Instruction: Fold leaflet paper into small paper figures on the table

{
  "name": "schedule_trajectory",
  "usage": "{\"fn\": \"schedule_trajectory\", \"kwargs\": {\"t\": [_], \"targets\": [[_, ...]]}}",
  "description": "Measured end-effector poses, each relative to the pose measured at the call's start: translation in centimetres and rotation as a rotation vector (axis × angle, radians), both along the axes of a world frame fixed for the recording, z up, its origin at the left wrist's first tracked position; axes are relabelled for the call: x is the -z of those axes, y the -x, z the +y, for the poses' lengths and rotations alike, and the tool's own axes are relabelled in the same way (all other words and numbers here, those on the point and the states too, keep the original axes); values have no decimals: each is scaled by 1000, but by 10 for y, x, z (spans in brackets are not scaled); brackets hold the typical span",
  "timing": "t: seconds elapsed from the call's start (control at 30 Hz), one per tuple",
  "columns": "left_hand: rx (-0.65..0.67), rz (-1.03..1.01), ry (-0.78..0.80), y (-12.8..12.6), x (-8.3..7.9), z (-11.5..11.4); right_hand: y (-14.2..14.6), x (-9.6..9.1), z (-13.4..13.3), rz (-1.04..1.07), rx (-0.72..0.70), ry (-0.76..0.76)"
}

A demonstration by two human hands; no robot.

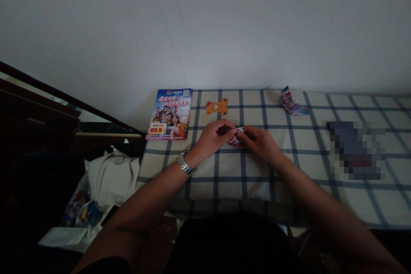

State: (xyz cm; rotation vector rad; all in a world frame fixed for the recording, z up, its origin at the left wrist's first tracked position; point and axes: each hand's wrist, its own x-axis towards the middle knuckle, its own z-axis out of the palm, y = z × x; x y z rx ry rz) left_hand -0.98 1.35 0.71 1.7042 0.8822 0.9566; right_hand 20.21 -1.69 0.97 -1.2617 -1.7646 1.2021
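Observation:
Between my hands is a small folded piece of printed paper [236, 135], red, white and pinkish. My left hand [214, 136], with a metal watch [185, 163] on its wrist, pinches the paper's left side between thumb and fingers. On the right side my right hand [258, 141] pinches it too, thumb on top. Both hands are just above the checked cloth [224, 180], and the fingers hide part of the paper. Beyond them, a stack of printed flyers [169, 115] lies to the left, and a pile of folded paper pieces [290, 103] lies to the right.
A flat bear-shaped figure [217, 106] is on the cloth behind my hands. At the right lies a dark, pixelated object [355, 150]. White bags [112, 175] are down at the left, beside a dark rail [70, 96]. A pale wall [205, 25] rises behind.

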Motion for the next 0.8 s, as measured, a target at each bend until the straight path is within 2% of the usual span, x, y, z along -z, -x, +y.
{"fn": "schedule_trajectory", "kwargs": {"t": [0.3, 0.5, 0.8], "targets": [[-39, 120, -113, -2, -6, -4, 0, -2, -1, 19, -52, 18], [-21, 98, -92, -2, -6, -2, 1, -7, -2, -22, -34, -30], [14, 95, -87, 1, -5, 0, 1, -4, -4, 38, -28, 21]]}}
